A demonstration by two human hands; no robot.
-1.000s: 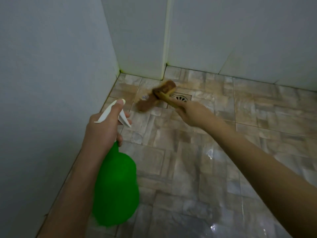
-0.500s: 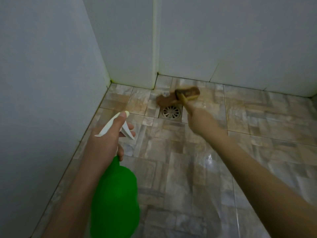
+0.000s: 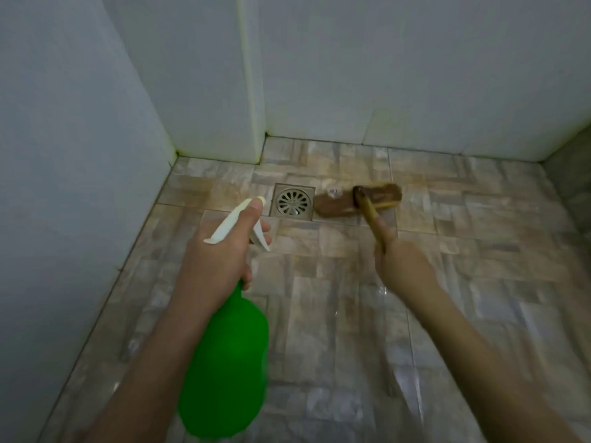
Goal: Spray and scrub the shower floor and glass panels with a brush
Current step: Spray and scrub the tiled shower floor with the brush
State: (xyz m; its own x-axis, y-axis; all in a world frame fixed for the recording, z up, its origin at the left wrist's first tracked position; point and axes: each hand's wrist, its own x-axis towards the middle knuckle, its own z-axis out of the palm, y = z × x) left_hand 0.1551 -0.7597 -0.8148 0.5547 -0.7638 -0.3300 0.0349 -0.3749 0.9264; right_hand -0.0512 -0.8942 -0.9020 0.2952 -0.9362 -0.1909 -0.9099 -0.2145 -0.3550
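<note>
Containers: one green spray bottle (image 3: 227, 356), opaque, so its contents and fill level cannot be told. It hangs below the left hand (image 3: 217, 260), clear of the floor. The left grip is curled round the bottle's neck, with one digit laid along the top of the white spray head (image 3: 230, 223) and other fingers at the trigger. The bottle's long axis runs from the lower centre of the view away from the person. Its nozzle points forward and down toward the floor tiles beside the drain (image 3: 292, 202).

One brush (image 3: 358, 201), with its brown head resting on the shower floor (image 3: 479, 251) just right of the drain and near the back wall (image 3: 383, 75). The head's long axis lies left to right, roughly parallel to that wall. The yellowish handle (image 3: 371, 215) slopes back from the head toward the person. The right hand (image 3: 403, 263) holds the handle's near end, its grip closed round it with one finger stretched along the shaft.

Count: one bottle, one brush, one drain, two hands. The floor tiles show glossy patches near the right forearm.
</note>
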